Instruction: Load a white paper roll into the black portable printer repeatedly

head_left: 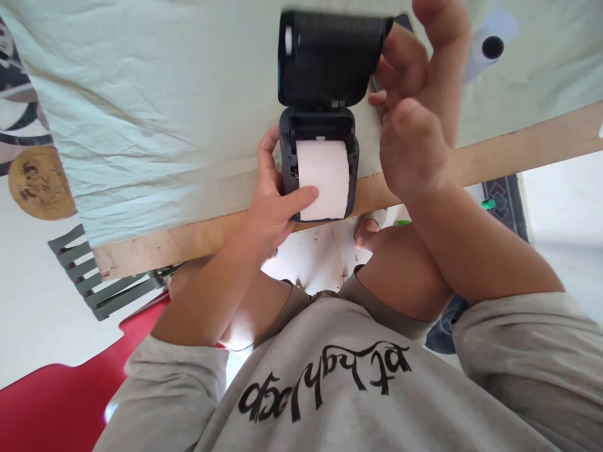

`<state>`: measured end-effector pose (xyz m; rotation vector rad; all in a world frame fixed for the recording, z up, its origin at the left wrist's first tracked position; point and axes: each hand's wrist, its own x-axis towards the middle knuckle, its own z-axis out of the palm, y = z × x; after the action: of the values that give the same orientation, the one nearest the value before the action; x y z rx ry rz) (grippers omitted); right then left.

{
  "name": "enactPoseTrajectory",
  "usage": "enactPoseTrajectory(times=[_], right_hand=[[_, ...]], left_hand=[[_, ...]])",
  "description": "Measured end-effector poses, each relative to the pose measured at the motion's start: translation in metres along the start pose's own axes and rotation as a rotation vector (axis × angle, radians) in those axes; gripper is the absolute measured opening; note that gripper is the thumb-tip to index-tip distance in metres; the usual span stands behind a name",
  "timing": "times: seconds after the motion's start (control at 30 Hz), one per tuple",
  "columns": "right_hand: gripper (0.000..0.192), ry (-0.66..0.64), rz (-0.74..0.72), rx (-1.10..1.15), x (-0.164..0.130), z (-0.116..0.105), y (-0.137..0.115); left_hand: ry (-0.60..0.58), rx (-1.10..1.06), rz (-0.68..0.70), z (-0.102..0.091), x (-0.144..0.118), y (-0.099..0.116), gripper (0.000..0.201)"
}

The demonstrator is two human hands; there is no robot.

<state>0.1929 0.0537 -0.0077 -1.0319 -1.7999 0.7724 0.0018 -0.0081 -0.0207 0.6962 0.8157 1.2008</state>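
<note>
A small black receipt printer (286, 164) is at the table's front edge, its lid (330, 59) swung up and away from me. A white paper roll (325, 182) lies in its compartment. My left hand (277, 204) grips the printer's left side, the thumb resting on the paper roll. At the lid's right edge is my right hand (421, 119), with its thumb and index finger spread apart. Its other fingers are bent at the lid and seem to touch it. Partly hidden behind that hand is a dark flat object (404, 22), perhaps a phone.
A pale green cloth (164, 113) covers the table, whose wooden front edge (188, 242) is bare. At the back right is a white cylindrical object (494, 28) with a dark round end. A red chair (70, 395) and a round golden item (41, 183) are to the left.
</note>
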Motion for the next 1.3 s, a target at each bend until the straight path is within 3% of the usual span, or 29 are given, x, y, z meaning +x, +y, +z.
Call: enactPoseTrajectory(times=[0.07, 0.17, 0.27, 0.37, 0.53, 0.8, 1.03, 1.17, 1.3], right_hand=[[0.063, 0.082, -0.025, 0.108, -0.002, 0.0, 0.002], [0.049, 0.076, -0.013, 0.167, -0.008, 0.002, 0.006], [0.047, -0.051, 0.016, 0.298, -0.014, 0.006, 0.005], [0.064, -0.198, 0.078, 0.35, -0.019, 0.011, 0.0], [0.079, -0.198, 0.127, 0.312, -0.023, 0.018, -0.007], [0.085, -0.192, 0.157, 0.287, -0.025, 0.02, 0.0], [0.084, -0.211, 0.18, 0.331, -0.025, 0.02, 0.001], [0.076, -0.241, 0.155, 0.305, -0.025, 0.016, 0.002], [0.069, -0.206, 0.098, 0.185, -0.025, 0.008, -0.001]], left_hand=[[0.003, -0.023, 0.006, 0.0, -0.001, 0.0, 0.069], [0.026, -0.025, -0.007, 0.003, -0.003, 0.001, 0.063], [-0.01, -0.049, 0.021, 0.005, -0.005, 0.001, 0.066], [-0.027, -0.078, 0.009, 0.007, -0.006, 0.003, 0.064], [0.073, 0.001, -0.032, 0.014, -0.007, 0.007, 0.047], [0.121, 0.087, -0.073, 0.018, -0.007, 0.01, 0.03], [0.079, 0.003, -0.082, 0.017, -0.005, 0.009, 0.032], [0.152, -0.039, -0.122, 0.017, -0.003, 0.007, 0.043], [0.176, -0.088, -0.133, 0.013, 0.0, 0.003, 0.04]])
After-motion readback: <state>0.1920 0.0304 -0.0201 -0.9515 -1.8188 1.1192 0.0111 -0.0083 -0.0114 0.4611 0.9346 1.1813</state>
